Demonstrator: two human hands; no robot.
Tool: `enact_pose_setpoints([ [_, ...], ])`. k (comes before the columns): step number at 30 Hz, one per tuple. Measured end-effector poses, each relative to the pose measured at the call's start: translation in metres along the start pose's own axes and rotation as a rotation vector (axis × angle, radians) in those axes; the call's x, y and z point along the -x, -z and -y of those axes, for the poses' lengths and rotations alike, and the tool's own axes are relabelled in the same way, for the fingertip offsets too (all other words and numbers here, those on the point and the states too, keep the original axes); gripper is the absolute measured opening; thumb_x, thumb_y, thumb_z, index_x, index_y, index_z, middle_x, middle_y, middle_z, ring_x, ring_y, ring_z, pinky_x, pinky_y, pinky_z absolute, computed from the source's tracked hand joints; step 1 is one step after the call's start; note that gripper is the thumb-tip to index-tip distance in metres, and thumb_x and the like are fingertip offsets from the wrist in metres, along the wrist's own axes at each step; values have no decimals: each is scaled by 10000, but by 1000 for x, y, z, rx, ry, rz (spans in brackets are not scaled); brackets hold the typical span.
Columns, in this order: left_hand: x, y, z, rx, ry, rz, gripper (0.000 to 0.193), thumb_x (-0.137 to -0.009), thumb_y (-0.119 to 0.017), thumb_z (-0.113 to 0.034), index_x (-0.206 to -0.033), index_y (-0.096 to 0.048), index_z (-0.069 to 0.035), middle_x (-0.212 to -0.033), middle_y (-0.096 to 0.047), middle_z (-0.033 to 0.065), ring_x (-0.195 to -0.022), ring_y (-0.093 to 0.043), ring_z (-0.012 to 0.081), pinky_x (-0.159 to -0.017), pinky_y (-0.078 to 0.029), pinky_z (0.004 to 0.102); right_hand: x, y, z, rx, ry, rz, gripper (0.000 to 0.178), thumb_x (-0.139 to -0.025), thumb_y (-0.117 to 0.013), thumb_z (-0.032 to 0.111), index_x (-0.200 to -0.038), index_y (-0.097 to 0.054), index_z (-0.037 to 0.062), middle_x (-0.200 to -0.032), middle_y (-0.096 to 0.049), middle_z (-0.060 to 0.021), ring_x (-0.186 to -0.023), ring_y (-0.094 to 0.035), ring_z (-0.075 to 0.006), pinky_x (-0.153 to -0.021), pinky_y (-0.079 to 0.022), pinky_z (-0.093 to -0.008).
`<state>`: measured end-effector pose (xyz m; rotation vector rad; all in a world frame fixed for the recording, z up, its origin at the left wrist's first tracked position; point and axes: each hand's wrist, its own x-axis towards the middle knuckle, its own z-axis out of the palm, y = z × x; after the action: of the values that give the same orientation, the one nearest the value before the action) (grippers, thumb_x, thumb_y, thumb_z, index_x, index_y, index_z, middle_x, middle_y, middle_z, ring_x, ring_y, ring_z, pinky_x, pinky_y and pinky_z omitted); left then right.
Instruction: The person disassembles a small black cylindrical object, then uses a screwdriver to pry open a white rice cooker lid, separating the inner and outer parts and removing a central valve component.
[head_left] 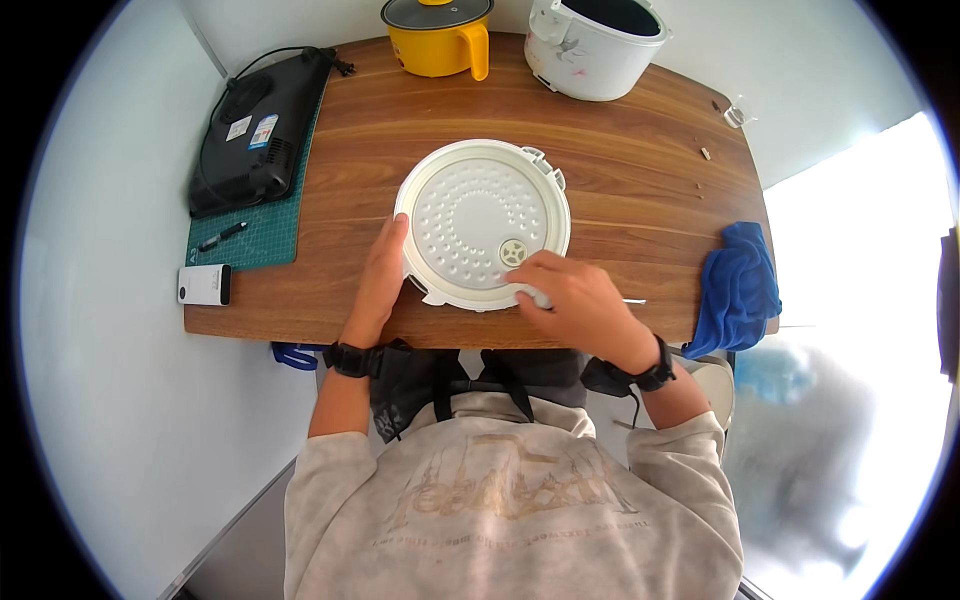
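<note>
A round white rice cooker lid (470, 215) lies on the wooden table with its dimpled inner side up. Low on its inner plate, right of centre, sits a small round vent (513, 252). My left hand (381, 270) grips the lid's left rim, fingers along the side. Bent over the lower right rim, my right hand (580, 300) has its fingers closed beside the vent. Something whitish (537, 297) shows under those fingers, too covered to name. A thin white tip (634, 301) sticks out beyond that hand; whether the two belong together I cannot tell.
At the back stand a yellow pot (435, 50) and a white rice cooker body (600, 50). On the left, a black appliance (255, 135) and a pen (222, 236) rest on a green mat (275, 235), near a white power bank (204, 285). A blue cloth (738, 290) lies right.
</note>
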<state>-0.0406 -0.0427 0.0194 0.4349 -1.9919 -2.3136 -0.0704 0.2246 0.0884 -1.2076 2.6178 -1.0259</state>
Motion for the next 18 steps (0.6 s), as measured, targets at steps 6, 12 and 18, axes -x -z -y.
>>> enact_pose_setpoints([
  [6, -5, 3, 10, -40, -29, -38, 452, -1119, -397, -363, -1280, -590, 12, -1180, -646, 89, -1082, -573, 160, -985, -429, 295, -6, -26, 5, 107, 15, 114, 221, -918, -696, 190, -1077, -668, 39, -1015, -615, -129, -738, -691, -335, -638, -560, -431],
  [12, -4, 1, 6, -58, -22, -59, 455, -1118, -402, -376, -1247, -604, 11, -1151, -640, 78, -1060, -563, 151, -971, -430, 290, -8, -29, 11, 147, 35, 135, 233, -898, -734, 169, -1012, -598, 17, -979, -581, -158, -704, -676, -353, -609, -544, -443],
  [18, -3, -1, 2, -64, -39, -52, 465, -1125, -394, -381, -1249, -601, 16, -1165, -635, 70, -1072, -550, 139, -985, -423, 292, -12, -30, 6, 95, 15, 144, 195, -894, -744, 182, -931, -608, 46, -907, -592, -117, -698, -668, -346, -607, -537, -436],
])
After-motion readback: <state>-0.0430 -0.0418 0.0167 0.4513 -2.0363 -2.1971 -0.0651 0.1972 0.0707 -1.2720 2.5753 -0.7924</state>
